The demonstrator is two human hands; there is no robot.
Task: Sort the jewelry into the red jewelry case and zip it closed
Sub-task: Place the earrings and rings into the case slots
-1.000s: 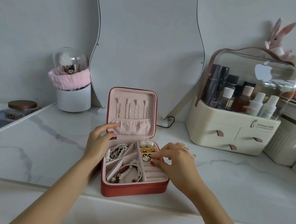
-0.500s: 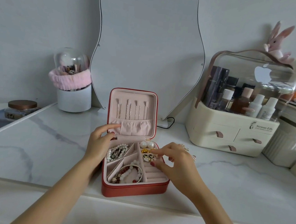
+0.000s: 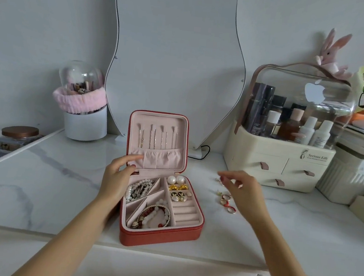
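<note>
One red jewelry case (image 3: 158, 235) sits open on the white tabletop (image 3: 38, 190), lid standing up. The left hand (image 3: 117, 180) holds the lid's left edge, thumb and fingers around it. Inside are two big pearl earrings (image 3: 176, 179), two little gold earrings (image 3: 178, 187), one pearl string (image 3: 137, 188) and some bead bracelets (image 3: 158, 215). A few small rings (image 3: 226, 201) lie on the tabletop just right of the case; they are too small to count. The right hand (image 3: 243, 192) hangs over them. It is blurry, so I cannot tell if it holds anything.
</note>
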